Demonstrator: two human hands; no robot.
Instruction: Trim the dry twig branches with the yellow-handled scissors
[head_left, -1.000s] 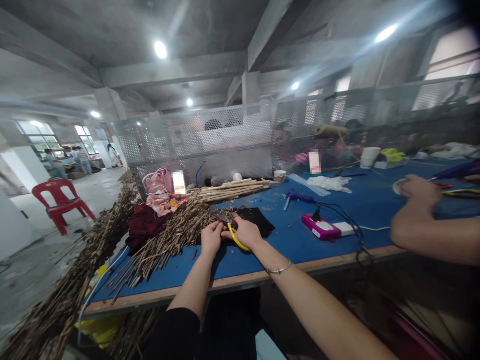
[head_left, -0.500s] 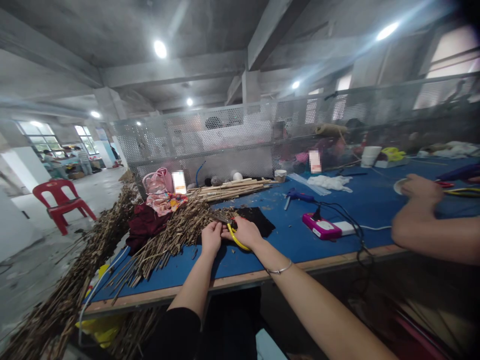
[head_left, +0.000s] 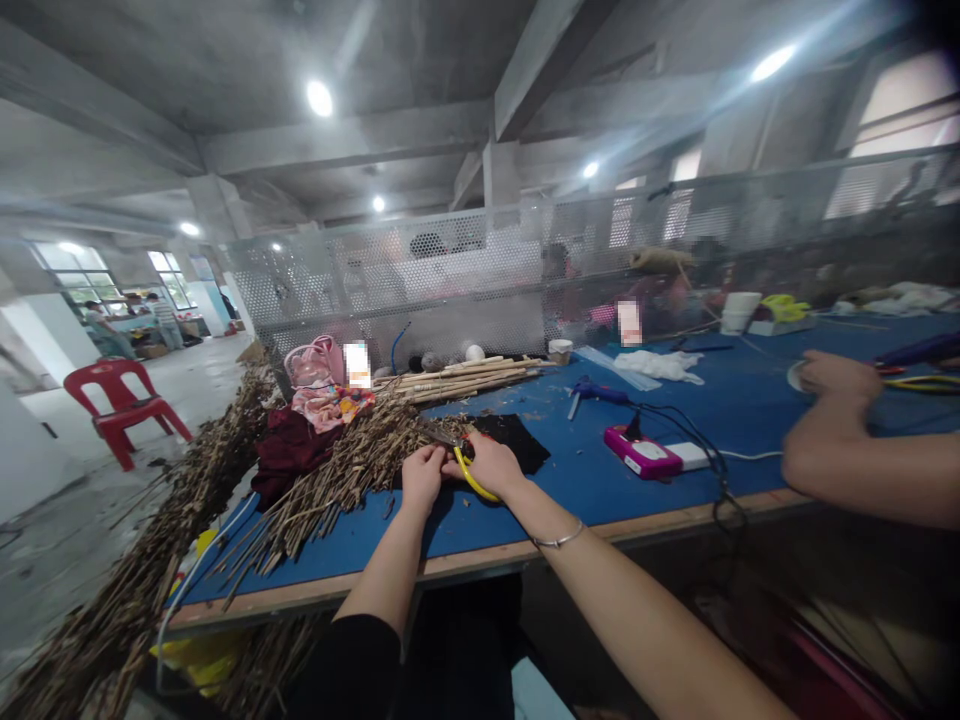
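Note:
Yellow-handled cutters (head_left: 472, 478) are in my right hand (head_left: 491, 466), whose fingers wrap round the grips; the metal jaws point up and left over dry twigs. Close beside it, my left hand (head_left: 422, 474) is closed, its thumb and fingers pinched together at the edge of the twigs; whatever lies between them is too small to make out. The heap of brown twigs (head_left: 352, 460) spreads to the left over the blue table (head_left: 450, 535). A black cloth (head_left: 517, 440) lies flat behind my right hand.
Pale sticks (head_left: 472, 378) lie behind the heap. A blue glue gun (head_left: 600, 391) and a magenta power strip (head_left: 643, 453) with cables are to the right. Another person's arm (head_left: 870, 455) rests at far right. Maroon cloth (head_left: 289, 450) is at left; a red chair (head_left: 124, 405) stands beyond.

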